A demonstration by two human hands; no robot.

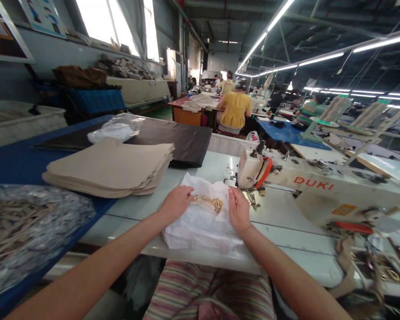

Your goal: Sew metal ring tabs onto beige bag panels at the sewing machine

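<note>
A crumpled white sheet of thin wrapping [200, 226] lies on the sewing table in front of me; whether it is paper or plastic I cannot tell. On it rests a small heap of gold-coloured metal fittings [216, 204], some strung out towards the left. My left hand [177, 203] has its fingers closed on the wrapping's left edge, beside the fittings. Gripping the opposite edge is my right hand [239, 210], thumb on top. Just beyond the right hand stands the head of a white sewing machine [251, 166].
A stack of beige panels [110, 166] lies to the left, with a dark sheet [183, 138] and a clear plastic bag [115, 126] behind it. Beige strips fill a plastic bag [30, 231] at near left. Metal rings sit in a tray [391, 275] at right. A co-worker [236, 109] sits ahead.
</note>
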